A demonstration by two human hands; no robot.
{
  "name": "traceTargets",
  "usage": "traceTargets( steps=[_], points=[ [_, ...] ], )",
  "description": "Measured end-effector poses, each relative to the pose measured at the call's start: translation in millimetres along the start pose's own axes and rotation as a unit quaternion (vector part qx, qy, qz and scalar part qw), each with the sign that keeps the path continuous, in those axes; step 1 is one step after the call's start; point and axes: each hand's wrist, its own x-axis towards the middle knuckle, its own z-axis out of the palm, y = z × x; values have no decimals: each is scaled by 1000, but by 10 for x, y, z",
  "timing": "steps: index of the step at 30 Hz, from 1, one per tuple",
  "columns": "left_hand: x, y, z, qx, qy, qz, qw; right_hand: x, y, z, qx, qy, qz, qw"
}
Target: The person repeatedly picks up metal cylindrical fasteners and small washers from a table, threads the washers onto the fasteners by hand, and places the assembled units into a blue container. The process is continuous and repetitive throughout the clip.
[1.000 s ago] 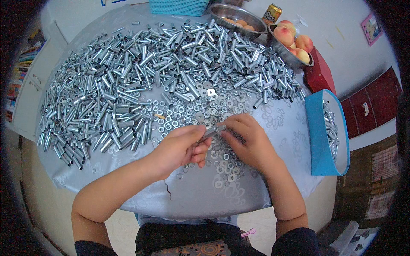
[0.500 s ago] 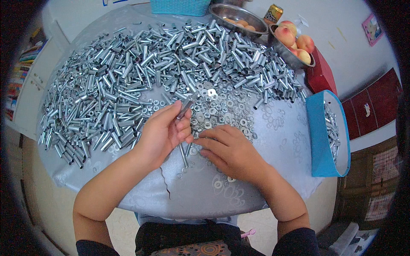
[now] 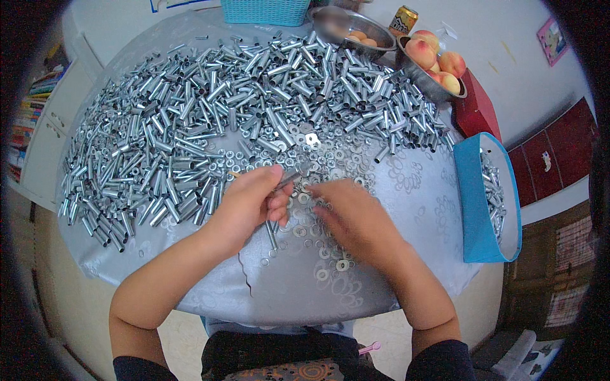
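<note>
The big pile of tubes spreads over the table, and everything else sits around it. Just on the person's side of the pile, the left hand pinches a metal tube between thumb and fingers, its free end slanting up to the right. The right hand is also on the near side of the pile, beside that free end, over loose washers; its fingers look curled (they are blurred, so I cannot tell whether they pinch anything). A thin rod lies on the near side of the pile, partly hidden by the left hand. To the right of the pile stands a blue box with metal pieces inside. Past the pile's far right are a bowl of peaches and a gold can.
</note>
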Motion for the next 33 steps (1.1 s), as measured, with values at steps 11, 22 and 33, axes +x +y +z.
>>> traceTargets(
  steps=[11, 22, 33],
  points=[
    [-36, -84, 41, 111, -49, 23, 992, -14, -14, -108, 211, 161, 34, 964],
    [-104, -56, 84, 307, -31, 102, 946, -36, -57, -122, 192, 133, 81, 969],
    [-155, -14, 145, 401, -16, 147, 904, -93, -29, -222, 150, 58, 97, 982]
  ],
)
